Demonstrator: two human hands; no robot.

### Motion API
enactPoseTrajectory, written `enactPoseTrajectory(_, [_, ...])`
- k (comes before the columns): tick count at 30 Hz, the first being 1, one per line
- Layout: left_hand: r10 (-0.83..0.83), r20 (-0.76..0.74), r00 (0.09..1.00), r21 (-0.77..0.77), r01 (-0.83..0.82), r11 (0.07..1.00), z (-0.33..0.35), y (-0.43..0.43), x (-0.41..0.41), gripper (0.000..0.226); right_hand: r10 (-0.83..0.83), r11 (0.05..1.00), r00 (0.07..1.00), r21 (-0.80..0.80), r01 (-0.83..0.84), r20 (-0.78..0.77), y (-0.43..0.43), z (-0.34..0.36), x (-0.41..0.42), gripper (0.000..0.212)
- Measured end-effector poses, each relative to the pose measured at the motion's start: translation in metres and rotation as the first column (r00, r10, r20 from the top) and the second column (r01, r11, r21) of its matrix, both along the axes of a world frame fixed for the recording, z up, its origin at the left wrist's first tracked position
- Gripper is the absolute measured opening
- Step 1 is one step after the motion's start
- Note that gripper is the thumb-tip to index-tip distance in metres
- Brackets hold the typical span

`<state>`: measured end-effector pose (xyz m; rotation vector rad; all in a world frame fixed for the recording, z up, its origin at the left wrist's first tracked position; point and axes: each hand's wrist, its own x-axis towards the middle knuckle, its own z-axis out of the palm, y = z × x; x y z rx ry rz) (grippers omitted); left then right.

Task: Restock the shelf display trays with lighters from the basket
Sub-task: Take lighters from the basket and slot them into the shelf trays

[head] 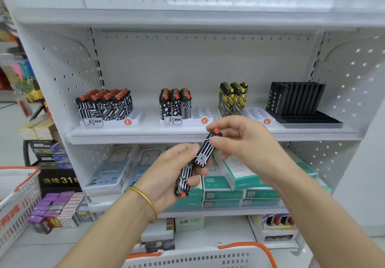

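Upper lighter (205, 150): pinched by right hand (245, 142), thumb against fingers.
Lower lighter (184, 180): gripped in left hand (166, 176), fingers curled round it.
Display trays (200, 115): three white, part-filled.

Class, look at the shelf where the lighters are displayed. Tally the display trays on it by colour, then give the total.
White trays: 3, at the left, middle and right
Black tray: 1
Total: 4
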<state>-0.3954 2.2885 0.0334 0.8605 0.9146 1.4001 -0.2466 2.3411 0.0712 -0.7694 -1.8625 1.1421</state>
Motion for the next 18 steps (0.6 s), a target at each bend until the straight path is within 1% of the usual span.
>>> enactPoseTrajectory(2, [-0.007,0.005,1.000,-0.008,0.007,1.000,0.011,0.002,-0.001,0.038,0.023,1.000,1.000,0.019,-0.023,0.021,0.004,0.013,-0.001,0.018])
enactPoseTrajectory(5, [-0.006,0.015,1.000,-0.007,0.006,1.000,0.023,0.006,-0.003,0.033,0.027,0.997,0.998,0.075,-0.031,0.060,0.012,0.030,-0.003,0.018])
enactPoseTrajectory(8, [0.079,-0.009,0.997,0.033,-0.078,0.996,0.028,0.012,-0.004,0.023,-0.020,0.988,0.993,0.153,0.002,0.119,0.019,0.044,-0.005,0.006])
enactPoseTrajectory(9, [0.119,-0.034,0.992,0.051,-0.118,0.992,0.028,0.014,-0.004,0.024,-0.021,0.986,0.992,0.164,0.000,0.127,0.021,0.048,-0.006,0.005])
enactPoseTrajectory(10, [0.169,-0.093,0.981,0.078,-0.162,0.984,0.029,0.015,-0.004,0.028,-0.021,0.986,0.991,0.168,-0.001,0.132,0.024,0.052,-0.007,0.006])
enactPoseTrajectory(11, [0.233,-0.199,0.952,0.115,-0.213,0.970,0.030,0.017,-0.003,0.032,-0.025,0.986,0.990,0.169,0.001,0.139,0.026,0.056,-0.007,0.010])
enactPoseTrajectory(13, [0.368,-0.421,0.829,0.230,-0.295,0.927,0.037,0.021,-0.002,0.033,-0.042,0.984,0.983,0.175,0.010,0.178,0.032,0.064,-0.007,0.018])
enactPoseTrajectory(14, [0.417,-0.475,0.775,0.287,-0.311,0.906,0.041,0.023,0.001,0.032,-0.054,0.982,0.980,0.187,0.018,0.193,0.035,0.068,-0.008,0.019])
enactPoseTrajectory(15, [0.442,-0.504,0.742,0.319,-0.316,0.894,0.045,0.026,0.003,0.032,-0.077,0.977,0.977,0.211,0.034,0.199,0.039,0.072,-0.009,0.021])
enactPoseTrajectory(16, [0.450,-0.526,0.722,0.330,-0.315,0.890,0.048,0.029,0.004,0.032,-0.117,0.964,0.973,0.259,0.063,0.200,0.044,0.076,-0.010,0.023])
enactPoseTrajectory(18, [0.456,-0.544,0.705,0.326,-0.322,0.889,0.049,0.033,0.006,0.029,-0.240,0.902,0.947,0.409,0.137,0.212,0.053,0.085,-0.017,0.027])
